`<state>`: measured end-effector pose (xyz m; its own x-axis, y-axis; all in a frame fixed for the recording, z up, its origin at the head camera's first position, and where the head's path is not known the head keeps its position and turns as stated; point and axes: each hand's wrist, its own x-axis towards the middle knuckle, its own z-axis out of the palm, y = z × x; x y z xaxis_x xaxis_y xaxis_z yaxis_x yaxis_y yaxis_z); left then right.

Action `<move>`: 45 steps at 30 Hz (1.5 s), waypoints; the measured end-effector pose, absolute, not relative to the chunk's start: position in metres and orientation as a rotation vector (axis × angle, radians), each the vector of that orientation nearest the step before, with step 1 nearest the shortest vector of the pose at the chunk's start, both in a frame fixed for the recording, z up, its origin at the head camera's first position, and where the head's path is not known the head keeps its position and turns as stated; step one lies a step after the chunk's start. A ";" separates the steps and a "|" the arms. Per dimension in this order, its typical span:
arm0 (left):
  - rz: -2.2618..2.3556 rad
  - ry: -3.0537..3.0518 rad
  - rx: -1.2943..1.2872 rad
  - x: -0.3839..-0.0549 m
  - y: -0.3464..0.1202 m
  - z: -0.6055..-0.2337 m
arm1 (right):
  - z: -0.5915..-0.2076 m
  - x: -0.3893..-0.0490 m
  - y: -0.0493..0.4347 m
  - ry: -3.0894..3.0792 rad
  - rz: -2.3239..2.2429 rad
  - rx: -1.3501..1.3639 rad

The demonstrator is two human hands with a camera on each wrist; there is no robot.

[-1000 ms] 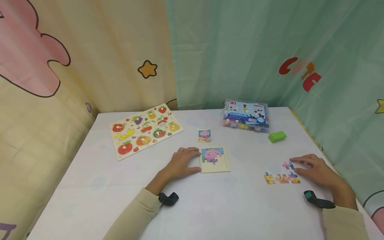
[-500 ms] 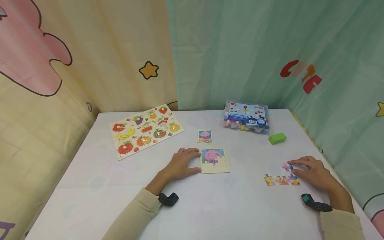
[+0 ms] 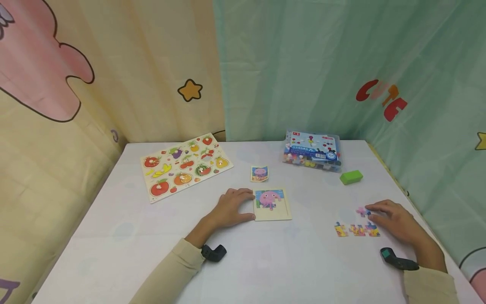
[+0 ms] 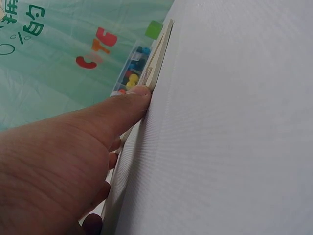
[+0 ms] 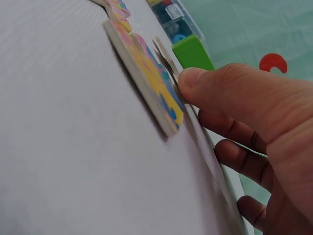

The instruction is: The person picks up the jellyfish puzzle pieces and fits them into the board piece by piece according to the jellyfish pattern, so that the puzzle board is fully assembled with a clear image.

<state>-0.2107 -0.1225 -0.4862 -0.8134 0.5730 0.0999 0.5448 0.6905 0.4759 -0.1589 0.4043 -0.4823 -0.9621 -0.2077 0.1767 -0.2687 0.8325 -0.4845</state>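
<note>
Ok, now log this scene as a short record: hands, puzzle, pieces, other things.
left hand: touching the left edge of the puzzle board
puzzle board: partly filled, pink octopus showing, near side bare
right hand: thumb and forefinger at a loose piece; grip unclear
loose pieces: on the table, right of the board
picture card: just beyond the board
fruit board: far left
plastic box: far right, closed
green block: near the box
</note>
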 end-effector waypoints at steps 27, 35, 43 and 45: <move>0.771 2.838 0.924 -0.211 -0.124 -0.485 | -0.465 -0.238 0.223 -2.765 0.978 1.017; 0.754 2.847 0.947 -0.213 -0.123 -0.487 | -0.468 -0.243 0.193 -2.837 0.970 1.108; 0.753 2.844 0.929 -0.212 -0.122 -0.488 | -0.474 -0.242 0.191 -2.845 0.983 1.091; 0.753 2.843 0.928 -0.212 -0.122 -0.488 | -0.475 -0.242 0.192 -2.841 0.979 1.097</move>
<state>-0.2119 -0.1224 -0.4877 -0.8176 0.5681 0.0939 0.5401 0.7001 0.4670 -0.2421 0.1919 -0.4745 -0.7633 -0.6261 0.1592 -0.5913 0.5779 -0.5626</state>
